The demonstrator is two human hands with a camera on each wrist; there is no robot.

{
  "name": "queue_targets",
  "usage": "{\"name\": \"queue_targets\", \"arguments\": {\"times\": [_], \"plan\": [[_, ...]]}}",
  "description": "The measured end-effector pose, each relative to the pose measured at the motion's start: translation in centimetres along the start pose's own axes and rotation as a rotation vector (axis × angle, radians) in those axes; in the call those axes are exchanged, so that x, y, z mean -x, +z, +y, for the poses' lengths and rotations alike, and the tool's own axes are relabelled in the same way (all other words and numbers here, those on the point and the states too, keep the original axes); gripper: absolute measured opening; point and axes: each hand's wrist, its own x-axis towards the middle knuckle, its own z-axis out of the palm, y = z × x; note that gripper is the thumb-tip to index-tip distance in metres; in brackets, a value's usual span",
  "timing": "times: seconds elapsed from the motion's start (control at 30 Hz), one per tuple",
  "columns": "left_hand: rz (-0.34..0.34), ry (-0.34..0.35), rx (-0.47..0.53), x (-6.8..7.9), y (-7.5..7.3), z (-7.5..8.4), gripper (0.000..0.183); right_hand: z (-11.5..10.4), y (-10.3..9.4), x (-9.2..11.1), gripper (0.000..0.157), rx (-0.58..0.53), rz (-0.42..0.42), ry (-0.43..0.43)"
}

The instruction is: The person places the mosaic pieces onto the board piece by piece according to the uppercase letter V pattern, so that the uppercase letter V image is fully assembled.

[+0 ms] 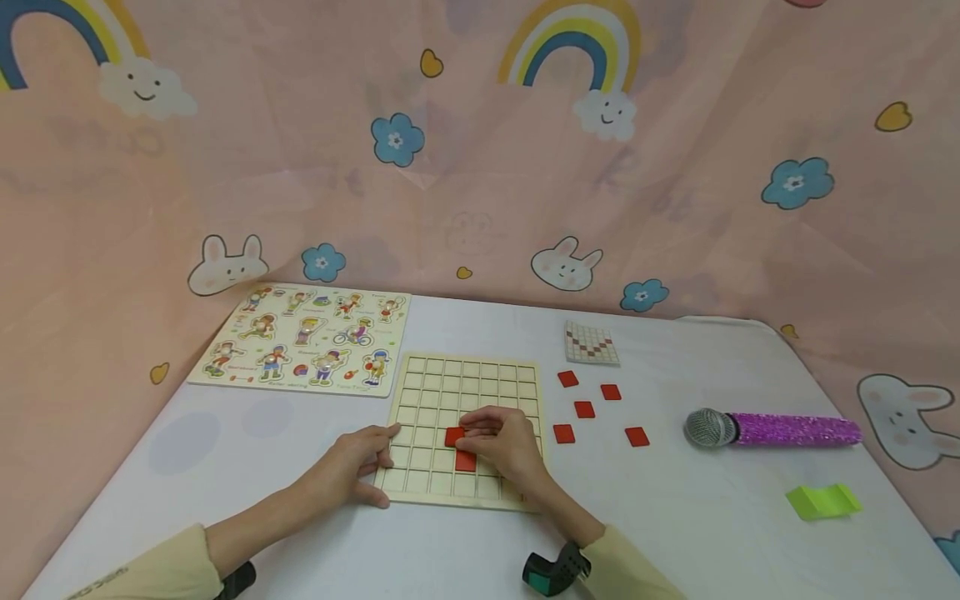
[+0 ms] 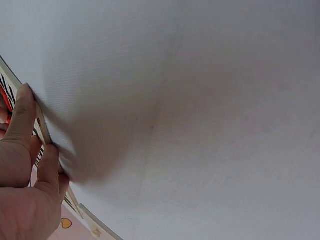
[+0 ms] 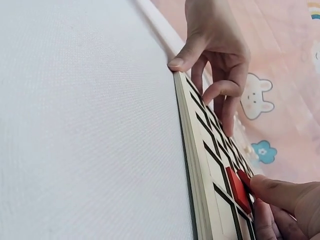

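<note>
A pale wooden grid board (image 1: 427,486) lies on the white table, crossed by dark grooves. My left hand (image 1: 358,468) rests at its left edge; in the right wrist view the left thumb touches the corner and a bent finger reaches onto the grid. Between thumb and fingers, my right hand (image 1: 501,442) pinches a red square tile (image 1: 453,436) over the middle of the board. Just below it a second red tile (image 1: 466,462) sits in a square, partly covered by the hand. Several loose red tiles (image 1: 584,409) lie to the right of the board.
A small pattern card (image 1: 592,343) lies behind the loose tiles. Farther right are a microphone (image 1: 787,429) with a glittery purple handle and a bright green block (image 1: 823,502). A picture puzzle board (image 1: 300,340) stands back left, before a pink printed cloth (image 1: 480,183).
</note>
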Motion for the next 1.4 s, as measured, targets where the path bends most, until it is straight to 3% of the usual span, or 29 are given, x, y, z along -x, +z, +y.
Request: {"name": "queue_targets", "arguments": {"times": [1.07,1.4], "plan": [[0.004,-0.006,0.000,0.00,0.10,-0.02,0.041,-0.29,0.20,-0.20,0.026,-0.082,-0.037,0.031],[0.000,-0.015,-0.006,-0.02,0.06,0.08,0.042,-0.16,0.01,-0.12,0.026,-0.061,-0.036,0.049]]}}
